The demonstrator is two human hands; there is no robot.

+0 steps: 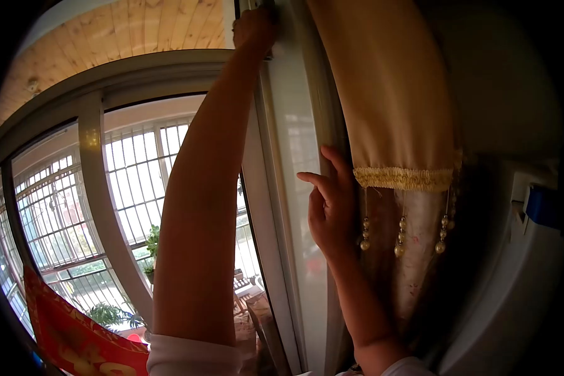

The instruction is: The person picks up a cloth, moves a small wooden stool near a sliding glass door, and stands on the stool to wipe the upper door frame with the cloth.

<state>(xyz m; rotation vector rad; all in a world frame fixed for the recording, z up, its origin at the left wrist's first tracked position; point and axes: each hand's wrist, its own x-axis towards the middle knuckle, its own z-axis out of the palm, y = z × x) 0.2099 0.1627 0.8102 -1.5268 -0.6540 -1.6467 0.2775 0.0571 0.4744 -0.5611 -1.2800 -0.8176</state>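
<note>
My left arm stretches up across the view, and my left hand (255, 29) is curled at the upper part of the pale window frame (292, 119). Whatever its fingers close round is hidden in the dark at the top edge. Lower down, my right hand (331, 207) lies beside the same frame, its index finger and thumb spread apart and holding nothing. Close to its right hangs a gold curtain valance (394, 100) with a braided trim (404, 178) and strings of pearl-like beads (399, 238).
Left of my arm, framed glass panes (131, 163) look onto barred windows (53, 194), with a green plant (152, 247) outside. A red cloth with gold patterns (75, 338) hangs at lower left. A wooden ceiling (131, 28) shows above. A blue object (543, 205) sits at the right.
</note>
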